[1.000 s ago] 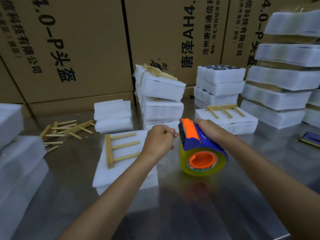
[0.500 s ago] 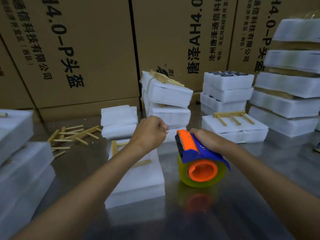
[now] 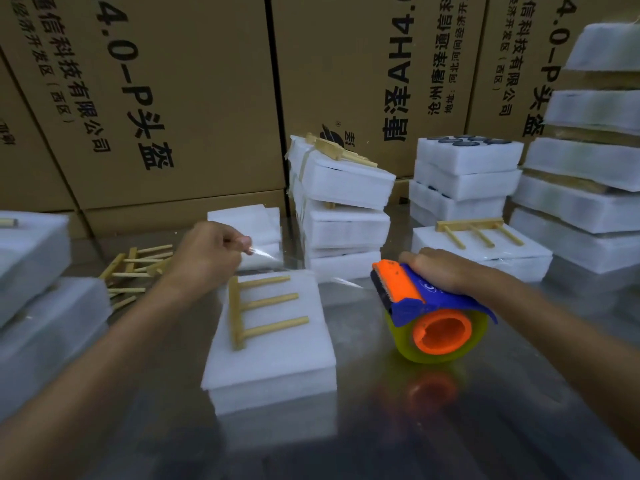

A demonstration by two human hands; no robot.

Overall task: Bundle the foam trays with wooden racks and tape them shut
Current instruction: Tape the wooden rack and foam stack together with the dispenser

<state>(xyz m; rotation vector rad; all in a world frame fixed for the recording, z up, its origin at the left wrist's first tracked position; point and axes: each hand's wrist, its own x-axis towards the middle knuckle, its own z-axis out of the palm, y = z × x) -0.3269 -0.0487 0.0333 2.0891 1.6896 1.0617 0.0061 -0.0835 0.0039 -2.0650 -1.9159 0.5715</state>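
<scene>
L hand [image 3: 204, 259] pinching tape end [image 3: 263, 254]; R hand [image 3: 438, 271] gripping tape dispenser [image 3: 429, 317]; foam trays [image 3: 273, 341] w/ wooden rack [image 3: 258, 311] between hands, on bench [image 3: 363, 438].

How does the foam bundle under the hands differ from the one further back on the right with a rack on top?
The near foam bundle has its wooden rack with the crossbar on the left and prongs pointing right; the far bundle has its rack crossbar at the back, prongs towards the camera. The near one has tape stretched above it from left hand to dispenser; none hangs above the far one. Both are white stacked foam bearing a three-pronged rack.
</scene>
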